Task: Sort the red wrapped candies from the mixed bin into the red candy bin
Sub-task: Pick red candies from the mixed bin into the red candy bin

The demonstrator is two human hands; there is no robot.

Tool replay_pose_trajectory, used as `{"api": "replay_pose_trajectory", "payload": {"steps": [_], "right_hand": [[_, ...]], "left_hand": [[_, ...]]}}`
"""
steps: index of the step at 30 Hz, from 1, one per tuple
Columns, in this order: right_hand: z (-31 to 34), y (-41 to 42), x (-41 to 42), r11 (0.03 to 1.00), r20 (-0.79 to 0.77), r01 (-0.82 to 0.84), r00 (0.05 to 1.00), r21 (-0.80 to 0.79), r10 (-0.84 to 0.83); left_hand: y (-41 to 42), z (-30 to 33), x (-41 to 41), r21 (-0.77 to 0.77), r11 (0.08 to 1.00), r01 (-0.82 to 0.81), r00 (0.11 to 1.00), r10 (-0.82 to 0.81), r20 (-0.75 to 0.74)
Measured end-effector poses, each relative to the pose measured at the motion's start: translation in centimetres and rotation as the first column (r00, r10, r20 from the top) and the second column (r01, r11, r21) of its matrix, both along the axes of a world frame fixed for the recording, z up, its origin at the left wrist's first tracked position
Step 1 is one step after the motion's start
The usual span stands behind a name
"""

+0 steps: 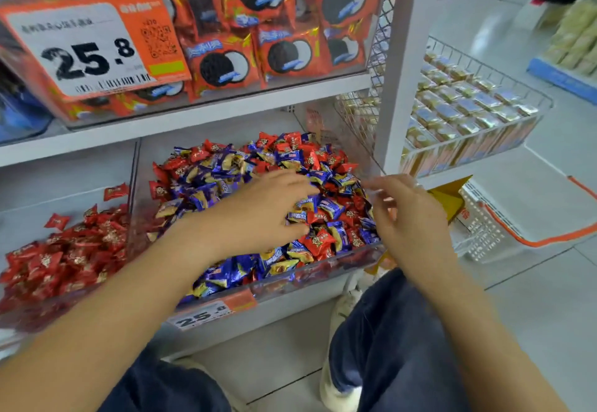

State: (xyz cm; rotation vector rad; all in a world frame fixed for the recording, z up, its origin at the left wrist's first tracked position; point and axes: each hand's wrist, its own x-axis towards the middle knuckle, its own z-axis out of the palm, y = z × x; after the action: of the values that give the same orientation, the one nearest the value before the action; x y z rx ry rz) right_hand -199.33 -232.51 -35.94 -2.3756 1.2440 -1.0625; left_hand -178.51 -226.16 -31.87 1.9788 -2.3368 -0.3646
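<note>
Red wrapped candies [318, 239] are lying mixed with blue-and-gold wrapped candies [329, 206] in the mixed bin [326, 271], a clear-fronted bin on the lower shelf. More red ones are sitting in the red candy bin [19, 316] just left of the mixed bin, a clear divider [134, 185] standing between the two. One red candy is resting high against that divider.

Left hand [258, 209] is reaching over the middle of the mixed bin, palm down, fingers bent into the pile and touching candies; whether it is gripping one I cannot tell. Right hand [407, 214] is hovering at the right edge of the mixed bin, fingers loosely spread and blurred, nothing visibly held.

A price tag [213, 311] reading 25.8 is hanging on the front of the mixed bin. Above the mixed bin, red cookie packs [223, 62] are filling the upper shelf behind a large price label [87, 53], also 25.8. Right of the mixed bin, a wire basket [478, 150] of gold-wrapped boxes is hanging off the white shelf post [400, 66]. A white crate with orange rim [546, 240] is sitting on the floor right of the mixed bin. The person's knees in dark trousers [391, 331] are showing below the mixed bin, white shoe [342, 308] beside
</note>
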Motion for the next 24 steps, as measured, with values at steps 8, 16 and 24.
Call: {"api": "replay_pose_trajectory", "payload": {"steps": [8,16,24], "right_hand": [[2.3,-1.3,1.1,0.961,-0.402,0.048,0.913,0.274,0.069],[1.4,-0.7,0.9,0.984,-0.296,0.07,0.955,0.166,-0.018],[0.6,-0.3,1.2,0.988,-0.323,0.046,0.946,0.148,0.005]], "left_hand": [[-6.3,-4.5,-6.3,0.168,0.983,0.077,0.994,-0.063,-0.09],[-7.7,-5.3,-7.2,0.196,0.976,0.096,0.845,-0.184,0.502],[-5.6,-2.3,-1.8,-0.039,0.999,0.02,0.906,-0.002,0.423]]}}
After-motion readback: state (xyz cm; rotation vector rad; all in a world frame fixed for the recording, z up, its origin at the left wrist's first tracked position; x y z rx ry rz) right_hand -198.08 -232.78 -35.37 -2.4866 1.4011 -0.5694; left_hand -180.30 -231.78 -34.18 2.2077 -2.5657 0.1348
